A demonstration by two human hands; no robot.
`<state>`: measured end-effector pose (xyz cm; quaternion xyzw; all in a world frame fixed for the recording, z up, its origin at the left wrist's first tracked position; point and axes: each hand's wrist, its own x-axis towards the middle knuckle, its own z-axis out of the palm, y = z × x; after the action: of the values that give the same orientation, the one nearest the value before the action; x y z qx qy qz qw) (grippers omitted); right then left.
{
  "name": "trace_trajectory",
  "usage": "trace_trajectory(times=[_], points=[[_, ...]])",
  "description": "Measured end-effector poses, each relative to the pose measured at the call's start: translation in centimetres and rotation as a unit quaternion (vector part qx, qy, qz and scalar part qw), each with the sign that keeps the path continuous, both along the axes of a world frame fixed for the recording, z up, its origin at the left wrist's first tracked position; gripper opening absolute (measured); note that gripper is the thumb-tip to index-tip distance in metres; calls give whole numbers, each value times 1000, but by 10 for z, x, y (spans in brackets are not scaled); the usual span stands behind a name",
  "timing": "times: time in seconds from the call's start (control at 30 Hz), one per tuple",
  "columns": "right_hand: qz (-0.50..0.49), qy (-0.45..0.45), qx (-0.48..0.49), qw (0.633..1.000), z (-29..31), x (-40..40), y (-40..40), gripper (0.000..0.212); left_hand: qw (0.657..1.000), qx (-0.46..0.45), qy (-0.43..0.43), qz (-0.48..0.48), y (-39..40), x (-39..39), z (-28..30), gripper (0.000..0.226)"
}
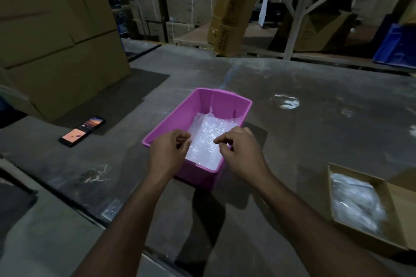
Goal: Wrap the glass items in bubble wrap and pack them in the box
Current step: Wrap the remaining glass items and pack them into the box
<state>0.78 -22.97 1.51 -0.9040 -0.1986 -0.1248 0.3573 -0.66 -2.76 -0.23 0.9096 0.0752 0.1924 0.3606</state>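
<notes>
No text, label, brand or number can be read anywhere. The tall cardboard carton (234, 7) leaning behind the pink bin (180, 117) carries dark printing along its lower side, too blurred to make out. The phone (82, 131) left of the pink bin shows a lit screen with a picture, but its small characters are not legible. The stacked cartons (180, 4) further back bear faint, unreadable marks.
</notes>
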Motion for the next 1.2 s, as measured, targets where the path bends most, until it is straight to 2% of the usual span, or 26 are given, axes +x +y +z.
trace_trajectory(times=[0.07,0.17,0.3,0.37,0.47,0.57,0.7,0.83,0.87,0.97,1.07,1.2], points=[[1,4,-29,1000,1,12,25,25,1000,-3,22,-9,23,9,-3,11],[16,38,-137,990,-8,35,59,26,997,15,54,-46,48,23,-4,16],[19,139,-317,938,-29,61,94,32,989,61,95,-93,69,44,-8,24],[32,176,-376,909,-37,67,107,35,985,78,103,-118,74,52,-8,27],[40,207,-425,880,-45,72,119,28,978,78,104,-165,75,59,-7,28],[36,229,-446,865,-48,76,123,33,972,74,102,-199,76,67,-10,31],[33,199,-495,845,-51,75,124,33,963,101,100,-227,74,74,-9,37],[45,180,-520,834,-49,79,125,8,953,127,107,-254,75,78,-8,43],[35,181,-521,833,-49,81,125,10,951,129,108,-260,75,80,-9,43],[1,169,-499,850,-49,85,121,8,947,135,107,-270,76,83,-10,45],[-25,187,-458,869,-45,85,115,17,949,128,99,-271,76,88,-15,45],[-65,180,-350,917,-37,86,101,15,954,109,74,-267,78,93,-15,55]])
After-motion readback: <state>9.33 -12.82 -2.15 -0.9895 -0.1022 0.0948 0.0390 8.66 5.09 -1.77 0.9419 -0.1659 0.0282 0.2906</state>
